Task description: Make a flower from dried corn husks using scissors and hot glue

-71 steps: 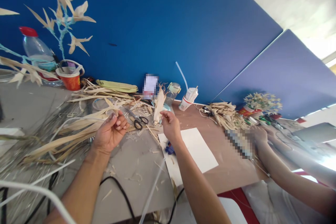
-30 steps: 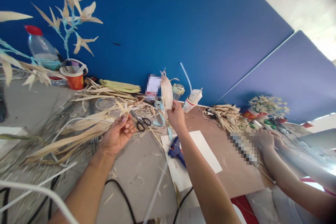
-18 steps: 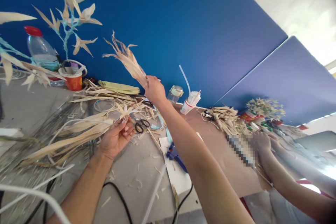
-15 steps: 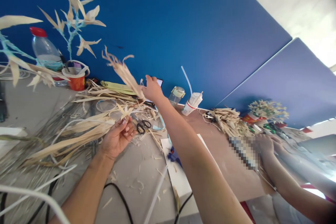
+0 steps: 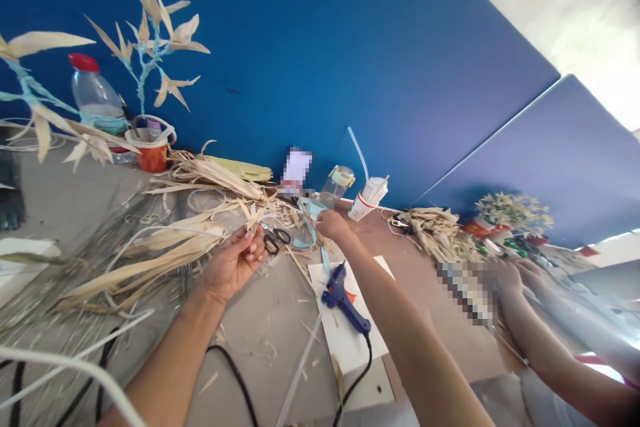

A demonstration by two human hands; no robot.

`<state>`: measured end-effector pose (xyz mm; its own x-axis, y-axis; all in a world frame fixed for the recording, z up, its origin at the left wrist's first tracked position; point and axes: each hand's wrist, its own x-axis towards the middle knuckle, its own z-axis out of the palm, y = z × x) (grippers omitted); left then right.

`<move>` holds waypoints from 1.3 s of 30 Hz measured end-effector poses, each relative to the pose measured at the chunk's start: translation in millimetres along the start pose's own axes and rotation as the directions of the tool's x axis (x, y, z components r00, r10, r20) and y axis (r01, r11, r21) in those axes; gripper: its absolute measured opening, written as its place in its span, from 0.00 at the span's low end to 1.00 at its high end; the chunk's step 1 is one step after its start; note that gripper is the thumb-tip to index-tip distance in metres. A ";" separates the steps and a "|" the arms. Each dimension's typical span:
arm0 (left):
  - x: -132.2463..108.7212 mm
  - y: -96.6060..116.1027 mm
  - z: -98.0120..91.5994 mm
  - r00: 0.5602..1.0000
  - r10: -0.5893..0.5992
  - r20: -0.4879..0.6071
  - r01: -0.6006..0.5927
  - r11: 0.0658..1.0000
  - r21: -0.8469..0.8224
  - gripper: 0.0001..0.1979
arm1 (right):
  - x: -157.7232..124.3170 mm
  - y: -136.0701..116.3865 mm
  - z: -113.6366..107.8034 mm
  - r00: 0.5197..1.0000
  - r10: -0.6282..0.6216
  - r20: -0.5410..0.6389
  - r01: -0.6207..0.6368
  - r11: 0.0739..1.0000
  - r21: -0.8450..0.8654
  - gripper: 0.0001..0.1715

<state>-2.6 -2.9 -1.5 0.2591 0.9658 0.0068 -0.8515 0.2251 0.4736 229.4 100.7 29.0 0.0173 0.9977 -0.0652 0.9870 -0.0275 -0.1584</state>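
Note:
A small pale corn-husk flower (image 5: 253,215) stands up from the fingertips of my left hand (image 5: 236,263), which is pinched shut on its base. Black-handled scissors (image 5: 277,238) lie just right of that hand. My right hand (image 5: 334,223) reaches across to a light blue ribbon (image 5: 313,205), and its fingers are closed on it. The ribbon trails down to a white board (image 5: 325,333), where a blue hot glue gun (image 5: 345,300) rests. A bundle of dry corn husk (image 5: 220,173) lies on the pile at the back.
Loose husks (image 5: 145,267) and thin wires cover the left. Behind stand a red cup (image 5: 151,157) holding a husk-flower branch, a bottle (image 5: 97,93), a jar (image 5: 339,183) and a phone (image 5: 296,170). A black cable (image 5: 233,373) crosses the front. Another person's hands (image 5: 507,277) are at the right.
My right hand has let go of the husk bundle, now lying on the pile, and moved down and right to the blue ribbon. My left hand still pinches the flower. The glue gun is uncovered.

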 end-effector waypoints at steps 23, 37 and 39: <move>1.8 0.4 2.3 1.000 0.006 -0.015 -0.006 0.999 -0.035 0.06 | 6.3 0.0 -52.5 0.989 -0.003 -0.150 0.003 1.000 -0.004 0.13; 0.2 2.0 -0.9 1.000 0.020 -0.008 -0.020 0.999 -0.027 0.06 | 1.2 -102.5 -69.0 0.859 -0.500 -0.110 0.510 0.818 0.265 0.20; 0.8 1.4 0.3 1.000 0.014 -0.006 -0.014 0.999 -0.035 0.06 | -19.6 -69.3 -50.3 0.802 -0.588 0.100 0.569 0.805 0.171 0.15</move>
<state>-3.5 -1.8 -0.6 0.2442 0.9697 0.0081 -0.8707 0.2156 0.4421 168.7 86.2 90.8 -0.5827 0.8106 -0.0578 0.7767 0.5345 -0.3332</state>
